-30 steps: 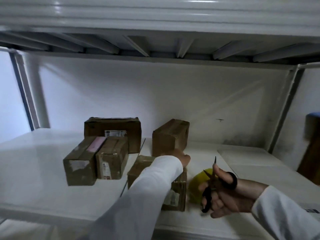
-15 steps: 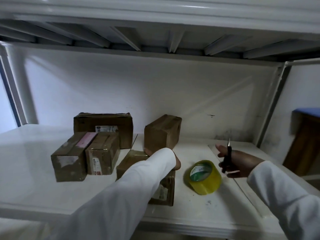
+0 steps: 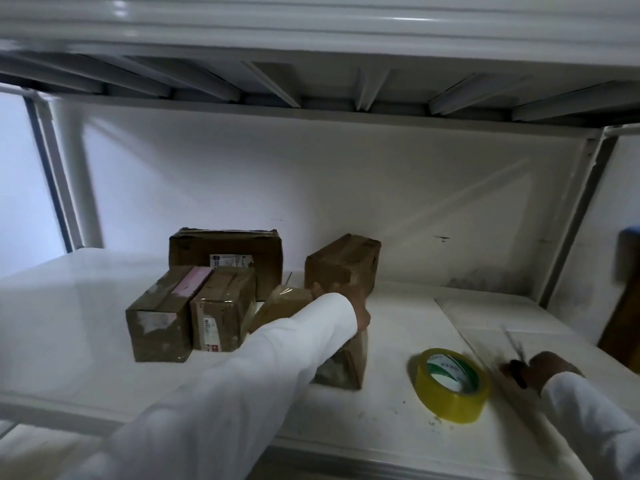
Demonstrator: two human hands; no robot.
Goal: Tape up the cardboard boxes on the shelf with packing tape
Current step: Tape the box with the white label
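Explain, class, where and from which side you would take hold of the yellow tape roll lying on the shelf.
The yellow tape roll lies nearly flat on the white shelf, its open core facing up. Come from above: thumb on the outer wall, fingers hooked into the core. That is probably the easiest grip. Its right side is nearest the right hand.

The left arm reaches toward 12 o'clock, its hand curled in a grip, while the blurred right hand sits low at 4 o'clock.

left hand on box, tape roll beside
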